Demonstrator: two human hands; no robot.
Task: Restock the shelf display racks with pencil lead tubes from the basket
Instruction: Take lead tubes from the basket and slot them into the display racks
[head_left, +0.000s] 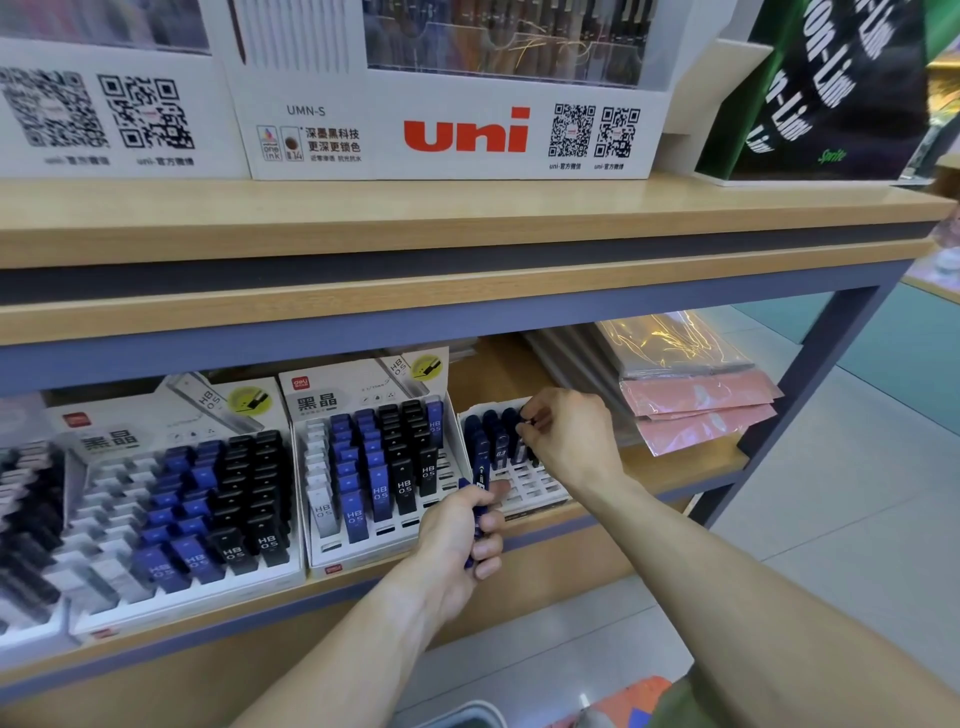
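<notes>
Head view: left hand (460, 540) grips a bundle of dark blue lead tubes (480, 512). Right hand (569, 439) pinches one tube (522, 431) over the white rack (535, 488) just beyond.

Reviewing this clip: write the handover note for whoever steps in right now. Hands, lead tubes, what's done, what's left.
Left hand: grips a bundle of dark blue lead tubes in front of the shelf edge.
Right hand: pinches one tube at the back rows of the small white rack.
Done: that rack's back rows hold dark blue tubes; the middle rack is mostly full.
Left: the small rack's front slots are empty; seat the pinched tube, then feed in the bundle. The basket is only partly visible at the bottom edge.
</notes>
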